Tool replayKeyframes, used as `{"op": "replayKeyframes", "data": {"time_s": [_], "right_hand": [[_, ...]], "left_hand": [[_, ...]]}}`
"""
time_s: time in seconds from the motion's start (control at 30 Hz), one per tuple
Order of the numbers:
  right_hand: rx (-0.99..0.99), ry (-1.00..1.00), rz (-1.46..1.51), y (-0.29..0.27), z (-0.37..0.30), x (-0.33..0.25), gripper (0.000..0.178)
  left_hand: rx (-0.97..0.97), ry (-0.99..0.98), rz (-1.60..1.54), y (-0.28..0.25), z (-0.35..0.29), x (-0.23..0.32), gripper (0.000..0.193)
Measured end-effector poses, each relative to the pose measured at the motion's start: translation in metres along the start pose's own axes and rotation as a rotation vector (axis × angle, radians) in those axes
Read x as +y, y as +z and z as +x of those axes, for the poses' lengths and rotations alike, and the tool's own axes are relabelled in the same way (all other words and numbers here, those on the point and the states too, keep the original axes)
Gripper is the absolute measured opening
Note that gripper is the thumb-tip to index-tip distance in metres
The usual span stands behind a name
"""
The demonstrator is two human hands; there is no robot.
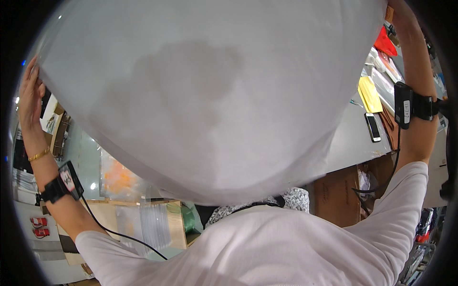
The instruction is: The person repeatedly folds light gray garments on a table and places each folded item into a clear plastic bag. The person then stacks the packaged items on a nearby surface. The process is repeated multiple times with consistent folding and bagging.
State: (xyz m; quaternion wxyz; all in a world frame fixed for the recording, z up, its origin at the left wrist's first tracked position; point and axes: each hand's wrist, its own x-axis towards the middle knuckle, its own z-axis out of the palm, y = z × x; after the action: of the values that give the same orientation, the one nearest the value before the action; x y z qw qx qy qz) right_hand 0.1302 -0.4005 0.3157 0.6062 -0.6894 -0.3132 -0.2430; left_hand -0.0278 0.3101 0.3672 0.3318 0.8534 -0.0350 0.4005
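A large, translucent white sheet (pixel 267 119) is stretched up between my hands and fills most of the head view. A soft shadow shows through it, and its lower edge curves close to my chest. At the far left, my left hand (pixel 32 93) is closed at the sheet's side edge, with its fingers upward. My right hand (pixel 401 14) is raised at the top right by the sheet's upper corner. It grips there, though its fingertips are mostly hidden. Most of the table behind the sheet is covered from sight.
On the grey table (pixel 346 143) at right lie a phone (pixel 372 127), a yellow piece (pixel 370 94) and a red item (pixel 385 43). Clear film with orange print (pixel 119 176) lies at left. Below are a cardboard box (pixel 336 195) and a stack of clear sheets (pixel 143 225).
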Motion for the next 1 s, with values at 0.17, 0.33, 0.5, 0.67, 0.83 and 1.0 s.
{"op": "replayKeyframes", "data": {"time_s": [0.17,0.33,0.5,0.67,0.83,1.0], "right_hand": [[-0.119,0.225,-0.056,0.000,0.015,0.122,0.026],[-0.108,0.452,-0.300,0.008,0.008,0.274,0.023],[-0.104,0.587,-0.399,0.013,-0.007,0.408,0.027],[-0.170,0.275,-0.554,0.008,-0.086,0.414,0.038],[-0.487,0.418,-0.442,0.052,-0.237,0.285,0.029],[-0.801,0.177,-0.325,0.158,-0.300,0.195,0.040]], "left_hand": [[-0.291,-0.193,-0.130,0.142,0.015,-0.051,0.044],[-0.450,-0.437,-0.017,0.292,0.012,-0.136,0.036],[-0.190,-0.481,0.026,0.417,-0.024,-0.206,0.036],[-0.306,0.072,0.287,0.403,-0.137,-0.197,0.036],[-0.553,-0.395,0.189,0.276,-0.328,-0.105,0.036],[-0.469,-0.443,0.011,0.245,-0.426,-0.036,0.037]]}}
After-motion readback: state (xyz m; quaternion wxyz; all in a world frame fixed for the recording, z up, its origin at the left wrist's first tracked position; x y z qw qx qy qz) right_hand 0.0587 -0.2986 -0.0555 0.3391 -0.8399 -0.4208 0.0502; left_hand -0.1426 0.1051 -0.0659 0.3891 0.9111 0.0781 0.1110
